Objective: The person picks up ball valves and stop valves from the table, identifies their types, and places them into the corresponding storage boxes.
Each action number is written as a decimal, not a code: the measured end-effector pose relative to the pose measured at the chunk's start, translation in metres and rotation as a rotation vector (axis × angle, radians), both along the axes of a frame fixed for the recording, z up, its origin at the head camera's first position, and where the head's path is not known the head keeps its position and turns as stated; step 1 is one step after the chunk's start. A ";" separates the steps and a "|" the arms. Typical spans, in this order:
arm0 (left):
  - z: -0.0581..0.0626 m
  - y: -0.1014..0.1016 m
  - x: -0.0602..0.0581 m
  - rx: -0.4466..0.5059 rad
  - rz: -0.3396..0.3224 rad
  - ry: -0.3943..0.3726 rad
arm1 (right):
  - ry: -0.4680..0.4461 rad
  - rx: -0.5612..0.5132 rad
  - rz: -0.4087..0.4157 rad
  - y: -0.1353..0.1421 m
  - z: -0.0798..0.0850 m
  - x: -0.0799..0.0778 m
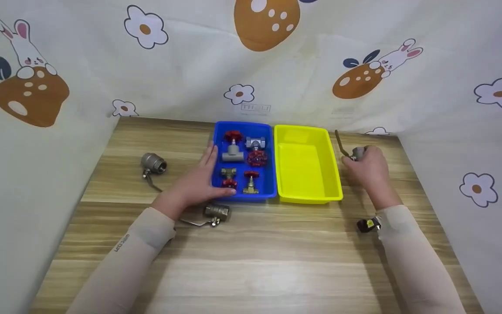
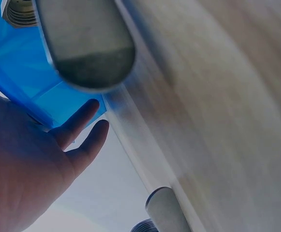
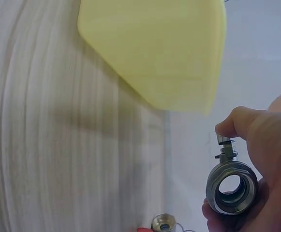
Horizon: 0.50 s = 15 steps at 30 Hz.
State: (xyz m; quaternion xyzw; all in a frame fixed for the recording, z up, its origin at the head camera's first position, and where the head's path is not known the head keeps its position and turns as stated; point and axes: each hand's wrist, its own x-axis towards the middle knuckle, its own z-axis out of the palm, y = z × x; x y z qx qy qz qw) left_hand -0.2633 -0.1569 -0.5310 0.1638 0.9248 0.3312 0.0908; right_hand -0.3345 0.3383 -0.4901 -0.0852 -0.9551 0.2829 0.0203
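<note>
My left hand (image 1: 196, 181) rests on the left side of the blue tray (image 1: 268, 195), fingers extended along the rim and thumb over the front edge. Inside that tray lie several valves with red handwheels, among them a grey valve (image 1: 232, 152). To the right of the yellow tray (image 1: 310, 199), my right hand (image 1: 369, 168) grips a metal ball valve (image 3: 232, 188) with a long lever. The right wrist view shows the thumb at the valve's stem and fingers around its body. Close to my left hand are a ball valve (image 1: 216, 212) and another ball valve (image 1: 153, 163).
The two trays stand side by side near the patterned curtain (image 1: 294, 78) at the back. A small black device (image 1: 368, 225) is at the right cuff. In the right wrist view, a brass fitting (image 3: 164, 222) with a red part shows at the bottom edge.
</note>
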 end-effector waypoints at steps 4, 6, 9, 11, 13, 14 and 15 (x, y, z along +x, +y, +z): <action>0.000 0.000 0.000 0.003 0.004 -0.005 | -0.006 -0.002 0.013 -0.006 0.007 0.004; -0.001 0.000 0.000 0.001 0.006 -0.009 | -0.010 0.002 0.019 -0.010 0.010 0.006; -0.001 0.000 0.000 0.001 0.010 -0.012 | -0.006 0.020 0.035 -0.014 0.014 0.008; -0.002 0.000 -0.001 -0.002 0.008 -0.007 | 0.004 0.037 0.050 -0.017 0.017 0.009; -0.002 0.000 -0.001 -0.003 0.005 -0.001 | 0.010 0.048 0.061 -0.020 0.019 0.010; -0.002 0.000 -0.001 -0.004 0.007 0.001 | 0.011 0.055 0.066 -0.021 0.019 0.011; -0.002 0.001 -0.001 -0.004 0.006 0.002 | 0.010 0.058 0.069 -0.022 0.020 0.011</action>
